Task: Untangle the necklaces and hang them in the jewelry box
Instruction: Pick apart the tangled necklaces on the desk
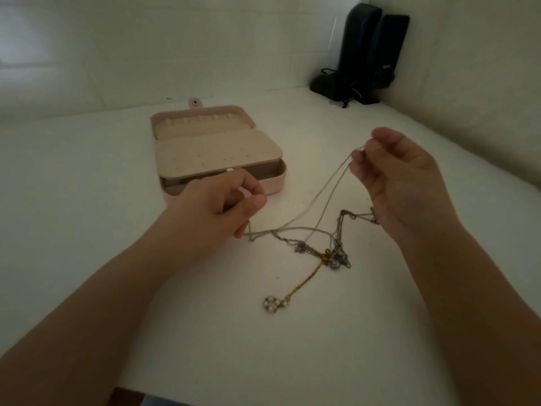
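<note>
Tangled necklaces (330,253) lie on the white worktop (87,200), in front of the open pink jewelry box (216,150).

Thin silver chains knot around a gold chain ending in a pearl ring pendant (273,304). The right hand (401,183) pinches a silver strand lifted taut; the left hand (222,206) has its grip curled on the strand's other end.

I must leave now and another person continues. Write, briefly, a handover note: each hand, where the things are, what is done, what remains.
Left hand: pinches a silver chain low, near the table.
Right hand: pinches the same chain's loop, lifted.
The knot of silver chains and the gold chain with a pearl ring pendant lie on the table between the hands.
Jewelry box: open behind the left hand, hooks bare.
Done: nothing hung.
Left: free each necklace, hang all.
</note>
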{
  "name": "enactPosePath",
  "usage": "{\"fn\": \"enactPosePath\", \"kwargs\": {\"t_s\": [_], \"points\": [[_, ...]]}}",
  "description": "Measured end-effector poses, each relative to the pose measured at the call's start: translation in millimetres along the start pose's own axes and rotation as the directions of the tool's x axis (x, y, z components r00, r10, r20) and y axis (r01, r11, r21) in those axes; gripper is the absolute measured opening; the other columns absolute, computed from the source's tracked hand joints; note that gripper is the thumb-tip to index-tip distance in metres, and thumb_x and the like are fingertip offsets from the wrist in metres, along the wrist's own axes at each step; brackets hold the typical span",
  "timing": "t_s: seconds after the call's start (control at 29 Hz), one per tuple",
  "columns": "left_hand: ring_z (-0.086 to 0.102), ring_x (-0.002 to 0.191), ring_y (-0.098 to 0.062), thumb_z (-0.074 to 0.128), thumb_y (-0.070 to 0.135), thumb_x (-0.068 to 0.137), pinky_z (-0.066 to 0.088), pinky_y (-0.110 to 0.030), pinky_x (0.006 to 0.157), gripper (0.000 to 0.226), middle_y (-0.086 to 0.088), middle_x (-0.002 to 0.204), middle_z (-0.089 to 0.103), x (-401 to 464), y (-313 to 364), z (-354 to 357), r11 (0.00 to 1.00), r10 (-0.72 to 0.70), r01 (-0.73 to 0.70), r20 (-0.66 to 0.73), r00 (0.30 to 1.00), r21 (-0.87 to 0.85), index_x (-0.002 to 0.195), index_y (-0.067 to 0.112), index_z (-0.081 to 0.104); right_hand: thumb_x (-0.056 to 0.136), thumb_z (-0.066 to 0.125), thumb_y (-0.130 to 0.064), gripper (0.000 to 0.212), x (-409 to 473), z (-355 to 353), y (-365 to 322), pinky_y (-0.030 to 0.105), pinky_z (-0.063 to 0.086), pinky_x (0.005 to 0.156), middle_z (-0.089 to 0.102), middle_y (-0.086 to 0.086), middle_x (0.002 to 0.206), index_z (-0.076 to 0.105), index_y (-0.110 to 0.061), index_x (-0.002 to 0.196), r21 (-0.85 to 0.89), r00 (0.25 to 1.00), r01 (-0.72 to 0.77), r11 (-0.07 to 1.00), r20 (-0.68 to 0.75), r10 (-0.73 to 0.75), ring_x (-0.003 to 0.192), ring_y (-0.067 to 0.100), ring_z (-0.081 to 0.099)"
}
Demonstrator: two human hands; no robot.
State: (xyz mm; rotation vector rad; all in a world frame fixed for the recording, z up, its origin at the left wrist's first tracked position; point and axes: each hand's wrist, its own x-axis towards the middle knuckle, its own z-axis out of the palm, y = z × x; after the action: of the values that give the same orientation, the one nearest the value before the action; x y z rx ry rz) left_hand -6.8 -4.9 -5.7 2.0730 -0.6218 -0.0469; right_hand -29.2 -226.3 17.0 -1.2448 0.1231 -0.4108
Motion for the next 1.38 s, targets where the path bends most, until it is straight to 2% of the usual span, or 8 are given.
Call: {"fn": "enactPosePath", "kwargs": {"t_s": [0.17, 0.38, 0.52, 0.69, 0.79, 0.9, 1.21, 1.38], "points": [[0.05, 0.045, 0.0, 0.049, 0.036, 0.086, 0.038, -0.024, 0.053, 0.013, 0.014, 0.047, 0.057, -1, -1, -2, 0.98, -0.027, 0.034, -0.035, 0.999, 0.196, 0.078, 0.03, 0.056, 0.091, 0.044, 0.003, 0.017, 10, -12, -5, 0.022, 0.053, 0.065, 0.061, 0.0, 0.059, 0.054, -0.01, 0.087, 0.485, 0.992, -0.037, 0.874, -0.091, 0.092, 0.06, 0.012, 0.063], [0.056, 0.063, -0.002, 0.055, 0.033, 0.084, 0.047, -0.023, 0.062, 0.007, 0.015, 0.063, 0.059, -3, -1, -1, 0.931, 0.071, -0.042, -0.067, 0.995, 0.363, 0.079, 0.032, 0.059, 0.091, 0.042, 0.003, 0.021, 7, -7, -9, 0.018, 0.052, 0.059, 0.061, -0.001, 0.062, 0.053, -0.013, 0.081, 0.493, 0.999, -0.041, 0.869, 0.015, 0.039, 0.063, 0.011, 0.066], [0.053, 0.09, 0.006, 0.061, 0.03, 0.082, 0.041, -0.004, 0.073, 0.012, 0.025, 0.087, 0.057, 0, 3, 5, 0.969, 0.161, -0.154, -0.022, 0.987, 0.191, 0.083, 0.041, 0.057, 0.087, 0.044, 0.002, 0.021, -8, 15, -10, 0.017, 0.051, 0.056, 0.06, 0.001, 0.071, 0.056, -0.013, 0.08, 0.33, 0.947, -0.087, 0.94, 0.319, -0.025, 0.065, 0.011, 0.064], [0.043, 0.126, 0.0, 0.055, 0.043, 0.08, 0.038, -0.031, 0.105, 0.051, 0.017, 0.134, 0.049, 2, 10, 16, 0.958, 0.181, -0.115, 0.242, 0.953, -0.262, 0.128, 0.041, 0.039, 0.08, 0.054, -0.002, 0.009, -25, 34, -9, 0.022, 0.054, 0.061, 0.055, 0.007, 0.081, 0.06, -0.01, 0.082, 0.315, 0.762, -0.187, 0.931, 0.644, -0.065, 0.071, 0.016, 0.065], [0.062, 0.103, -0.011, 0.057, 0.028, 0.081, 0.047, -0.03, 0.091, 0.033, 0.006, 0.103, 0.069, -1, 16, 18, 0.899, 0.204, -0.017, 0.384, 0.901, -0.437, 0.114, 0.028, 0.059, 0.081, 0.049, -0.002, 0.016, -23, 30, -10, 0.018, 0.052, 0.054, 0.055, 0.004, 0.079, 0.06, -0.013, 0.079, 0.341, 0.83, -0.186, 0.921, 0.556, -0.039, 0.068, 0.012, 0.064], [0.068, 0.07, -0.014, 0.063, 0.027, 0.083, 0.054, -0.024, 0.071, 0.008, 0.003, 0.067, 0.069, -1, 19, 17, 0.902, 0.109, 0.022, 0.278, 0.955, -0.43, 0.083, 0.025, 0.07, 0.079, 0.048, -0.004, 0.017, -17, 20, -13, 0.013, 0.044, 0.043, 0.055, 0.0, 0.075, 0.059, -0.017, 0.075, 0.364, 0.908, -0.131, 0.922, 0.418, -0.036, 0.06, 0.007, 0.059], [0.066, 0.065, -0.001, 0.056, 0.015, 0.086, 0.052, -0.012, 0.066, 0.017, 0.008, 0.065, 0.071, 3, 11, 10, 0.955, -0.072, 0.066, -0.008, 0.997, -0.29, 0.079, 0.024, 0.07, 0.081, 0.051, -0.01, 0.021, -11, 7, -17, 0.01, 0.029, 0.033, 0.054, -0.006, 0.075, 0.059, -0.025, 0.069, 0.291, 0.943, -0.04, 0.956, 0.328, -0.061, 0.052, 0.002, 0.045], [0.067, 0.063, -0.009, 0.046, 0.004, 0.09, 0.056, -0.019, 0.066, 0.031, 0.003, 0.055, 0.061, 10, 6, -1, 0.804, -0.235, 0.165, -0.052, 0.971, -0.571, 0.067, 0.013, 0.063, 0.088, 0.046, -0.004, 0.029, -2, -4, -21, 0.011, 0.025, 0.034, 0.052, -0.007, 0.072, 0.054, -0.025, 0.071, 0.276, 0.981, -0.013, 0.961, 0.189, -0.041, 0.047, 0.002, 0.036]]}}
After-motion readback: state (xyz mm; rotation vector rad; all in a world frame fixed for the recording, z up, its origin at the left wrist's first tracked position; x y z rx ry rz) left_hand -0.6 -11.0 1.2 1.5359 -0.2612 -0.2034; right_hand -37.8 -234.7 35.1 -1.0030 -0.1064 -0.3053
